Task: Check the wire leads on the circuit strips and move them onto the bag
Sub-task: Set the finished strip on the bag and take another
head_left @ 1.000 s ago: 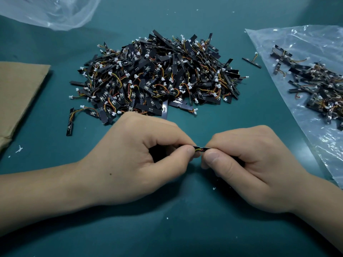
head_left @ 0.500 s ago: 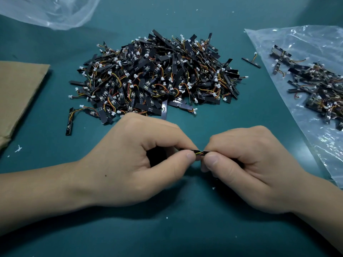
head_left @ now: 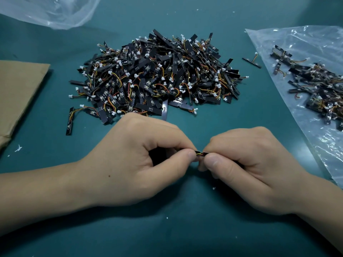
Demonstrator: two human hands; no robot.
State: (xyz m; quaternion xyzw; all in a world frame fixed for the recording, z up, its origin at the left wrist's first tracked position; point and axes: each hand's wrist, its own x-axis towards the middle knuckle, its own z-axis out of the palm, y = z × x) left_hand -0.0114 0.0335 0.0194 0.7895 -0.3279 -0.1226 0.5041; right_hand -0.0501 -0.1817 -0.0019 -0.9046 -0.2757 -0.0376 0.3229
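The left hand (head_left: 133, 160) and right hand (head_left: 246, 169) lie knuckles-up, fingers curled, at the near middle of the surface (head_left: 185, 229). Each grip pinches one end of a wired strip (head_left: 201, 153) between thumb and forefinger. The big pile (head_left: 157, 75) lies farther off; the bag (head_left: 297, 39), bearing more strips, lies right, bare surface between.

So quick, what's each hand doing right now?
Left hand: pinching one end of a circuit strip.
Right hand: pinching its other end.
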